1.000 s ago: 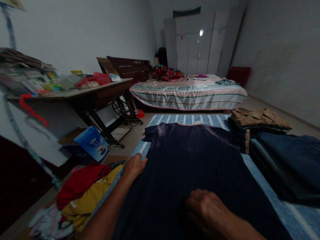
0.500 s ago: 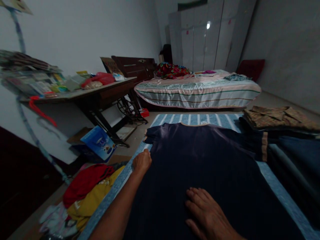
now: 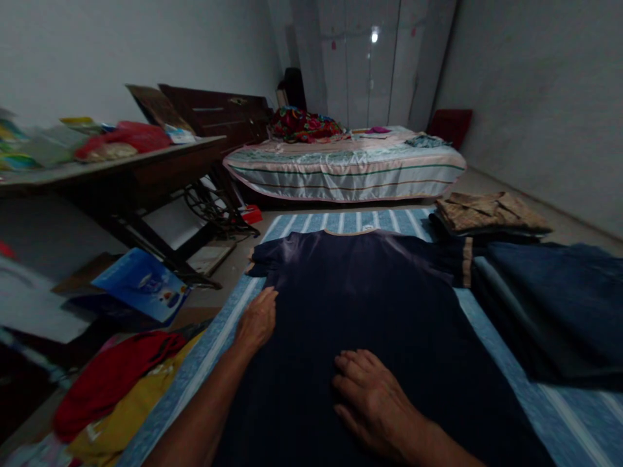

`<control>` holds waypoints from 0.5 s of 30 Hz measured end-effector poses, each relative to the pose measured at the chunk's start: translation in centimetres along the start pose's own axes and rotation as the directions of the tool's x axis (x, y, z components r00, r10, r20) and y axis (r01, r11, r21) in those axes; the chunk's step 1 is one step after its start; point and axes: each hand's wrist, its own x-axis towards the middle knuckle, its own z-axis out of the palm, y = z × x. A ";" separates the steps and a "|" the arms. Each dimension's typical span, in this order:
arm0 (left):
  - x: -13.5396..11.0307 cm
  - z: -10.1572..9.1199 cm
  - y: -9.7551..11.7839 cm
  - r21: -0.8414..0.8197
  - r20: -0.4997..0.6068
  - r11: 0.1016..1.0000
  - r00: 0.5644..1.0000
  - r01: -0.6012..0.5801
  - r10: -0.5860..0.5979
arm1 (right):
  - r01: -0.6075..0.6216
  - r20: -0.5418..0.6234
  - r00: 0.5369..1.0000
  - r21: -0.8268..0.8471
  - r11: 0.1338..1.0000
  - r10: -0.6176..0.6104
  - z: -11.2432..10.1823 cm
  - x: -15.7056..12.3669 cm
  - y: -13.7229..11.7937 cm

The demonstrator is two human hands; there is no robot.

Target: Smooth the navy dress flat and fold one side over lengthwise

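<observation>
A dark navy short-sleeved T-shirt with tan trim at the neck and sleeve ends lies spread flat on a blue-and-white striped cover. At the shirt's left side, just below the sleeve, rests my left hand, its fingers stretched out along the edge of the cloth. My right hand lies palm down on the middle of the shirt, fingers extended and slightly bent. Neither hand grips anything that I can see. The shirt's bottom hem is out of sight below the frame.
Folded jeans and a folded brown patterned garment are stacked to the right. Red clothing and yellow clothing lie on the floor at left, near a blue box. Beyond are a sewing-machine table and a bed.
The view has turned to the right. My left hand has loosened from a closed grasp at the shirt's side to stretched fingers. My right hand stays flat on the shirt.
</observation>
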 end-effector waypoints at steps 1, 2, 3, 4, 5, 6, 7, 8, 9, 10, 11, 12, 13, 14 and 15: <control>0.2 0.3 -0.5 0.000 0.028 1.000 1.000 0.013 -0.013 | -0.001 -0.001 1.000 -0.004 1.000 0.001 -0.2 0.1 0.0; 0.5 0.5 -0.9 0.005 0.044 1.000 0.999 0.017 -0.018 | 0.002 0.001 1.000 -0.013 1.000 -0.002 -0.5 0.2 0.0; 0.8 0.7 -1.3 0.016 0.057 1.000 0.998 0.022 -0.023 | 0.014 0.002 1.000 -0.024 1.000 -0.014 -0.6 0.3 0.1; 1.1 0.7 -1.6 0.028 0.068 1.000 0.998 0.009 -0.011 | 0.025 0.002 1.000 -0.039 0.999 -0.025 -0.8 0.4 0.3; 1.4 0.6 -1.8 0.038 0.072 0.999 0.997 -0.006 0.003 | 0.035 0.001 0.999 -0.053 0.998 -0.035 -0.9 0.5 0.4; 1.5 0.4 -1.8 0.052 0.076 0.999 0.997 -0.013 0.009 | 0.043 -0.001 0.999 -0.067 0.997 -0.043 -1.0 0.6 0.5; 1.6 0.1 -1.8 0.071 0.080 0.997 0.997 -0.013 0.007 | 0.050 -0.006 0.999 -0.081 0.995 -0.050 -1.0 0.7 0.6; 1.6 -0.1 -1.6 0.097 0.079 0.995 0.997 -0.001 -0.007 | 0.057 -0.011 0.998 -0.094 0.994 -0.058 -1.1 0.8 0.7; 1.6 -0.4 -1.4 0.128 0.071 0.992 0.997 0.020 -0.029 | 0.064 -0.016 0.998 -0.106 0.992 -0.066 -1.1 0.8 0.8; 1.5 -0.6 -1.0 0.161 0.050 0.986 0.998 0.042 -0.050 | 0.073 -0.020 0.997 -0.117 0.991 -0.075 -1.1 0.9 0.8; 1.5 -0.8 -0.5 0.187 0.017 0.981 0.998 0.057 -0.061 | 0.079 -0.026 0.996 -0.128 0.989 -0.083 -1.1 0.9 0.9; 1.6 -0.8 0.0 0.201 -0.019 0.978 0.998 0.058 -0.055 | 0.085 -0.031 0.995 -0.139 0.987 -0.090 -1.1 1.0 0.9; 1.8 -0.8 0.7 0.199 -0.055 0.979 0.998 0.044 -0.034 | 0.090 -0.034 0.995 -0.150 0.985 -0.096 -1.1 1.0 0.9; 2.0 -0.6 1.3 0.183 -0.081 0.983 0.997 0.014 0.001 | 0.095 -0.034 0.994 -0.161 0.982 -0.101 -1.2 1.0 0.9; 2.4 -0.4 2.0 0.159 -0.088 0.987 0.995 -0.030 0.045 | 0.099 -0.032 0.994 -0.170 0.980 -0.106 -1.2 1.0 1.0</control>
